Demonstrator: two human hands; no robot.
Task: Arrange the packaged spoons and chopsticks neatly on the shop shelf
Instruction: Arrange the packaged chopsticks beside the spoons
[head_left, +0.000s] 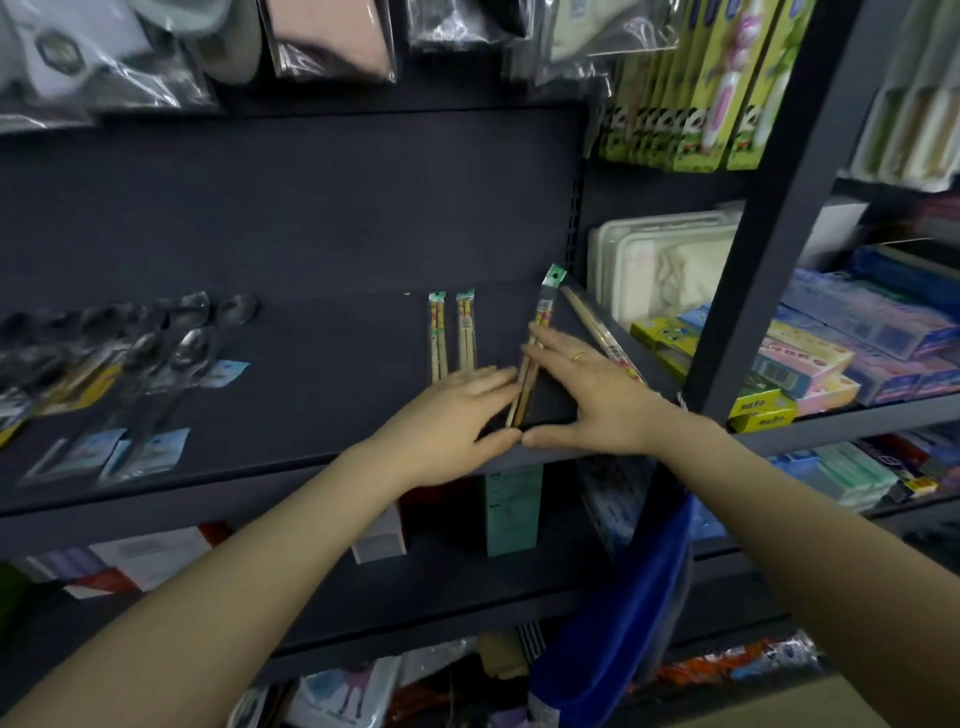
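Hands: our left hand (457, 415) and right hand (587, 395) lie flat, fingers extended, flanking and touching one clear-wrapped wooden chopstick packet (535, 353).
Shelf: dark metal shelf (322, 384); packaged steel spoons (156, 374) far left.

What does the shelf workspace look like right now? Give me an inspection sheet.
Surface: dark grey metal shelf, mostly bare in the middle.
Job's things: two packaged wooden chopstick pairs lying parallel; a third green-topped chopstick pack tilted between both hands; a loose long chopstick pack angled at the right edge; packaged metal spoons overlapping at the left.
Clutter: nothing seen.
Hands: left hand and right hand flat, fingers touching the third pack.
Cables: nothing seen.
Surroundings: white plastic trays, coloured boxes, blue plastic basket below.
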